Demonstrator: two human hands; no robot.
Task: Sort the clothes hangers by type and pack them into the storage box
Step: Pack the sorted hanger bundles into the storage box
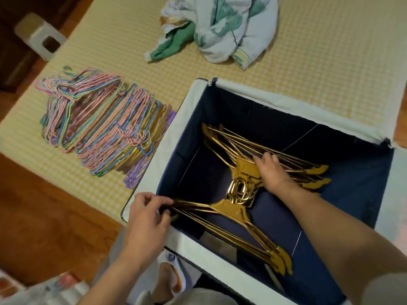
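A storage box (169, 128) with a dark blue lining and white rim stands open on the mat. Inside lie two bundles of gold hangers, hooks meeting in the middle. My right hand (271, 172) rests on the far bundle (224, 139), fingers spread over its necks. My left hand (147, 214) pinches the left end of the near bundle (240, 230) at the box's near-left corner. A pile of pink, blue and green wire hangers (99, 119) lies on the mat left of the box, with gold and purple hangers (136, 172) partly under it.
Crumpled white and green cloth (218, 29) lies on the yellow checked mat (319, 62) beyond the box. A white stool or bin (39, 36) stands at the far left on the wooden floor (44, 216). A slippered foot (169, 274) shows below the box.
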